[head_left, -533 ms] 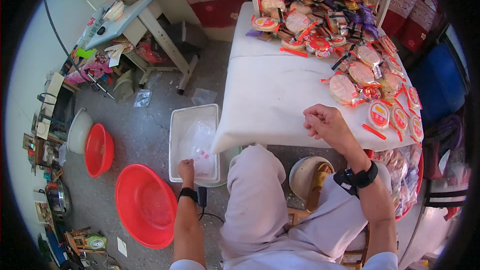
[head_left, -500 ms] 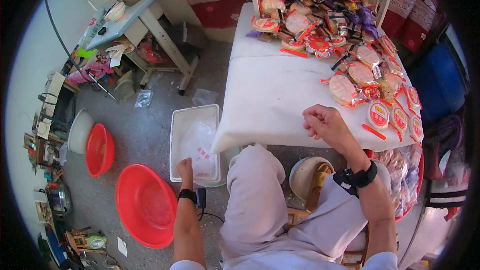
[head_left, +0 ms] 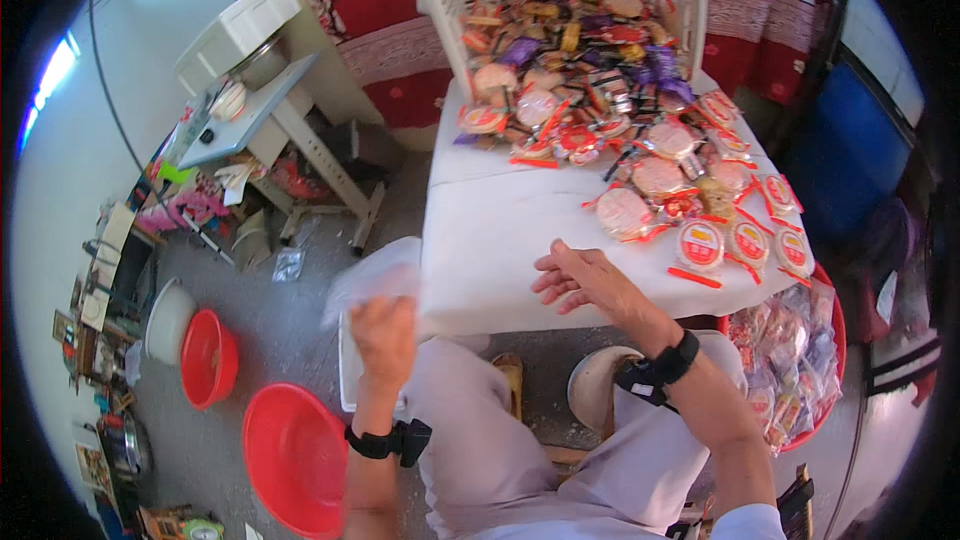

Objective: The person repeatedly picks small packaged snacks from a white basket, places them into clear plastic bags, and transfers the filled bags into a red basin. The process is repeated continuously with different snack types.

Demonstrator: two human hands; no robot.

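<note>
Plastic bag [head_left: 372, 275], thin, clear and limp, rises in a milky, motion-blurred fan above the left hand [head_left: 384, 335], with a faint pinkish tint along its right side. The blur hides its mouth and folds, and I cannot tell whether it is a single layer or several. It is beside the left edge of the white-covered table [head_left: 500, 230], above the white tray [head_left: 352, 370], most of which is hidden behind the hand. The left hand's fingers are closed on the lower part of the plastic. The right hand [head_left: 585, 285] is empty, its fingers loosely parted and pointing left, over the near part of the table; whether it touches the cloth cannot be told. Right of it, round wrapped packets [head_left: 700, 243] with red ends lie near the table's edge, in front of the larger heap that spills from a white basket [head_left: 690, 0].

Half a second ago, the plastic lay in the tray, its red print readable as a patch, with the left hand closed over the tray's near left corner; now hand and plastic are up together. The right hand was curled then and has opened. The view has shifted too, showing more of the basket, while the packets keep their arrangement.
</note>
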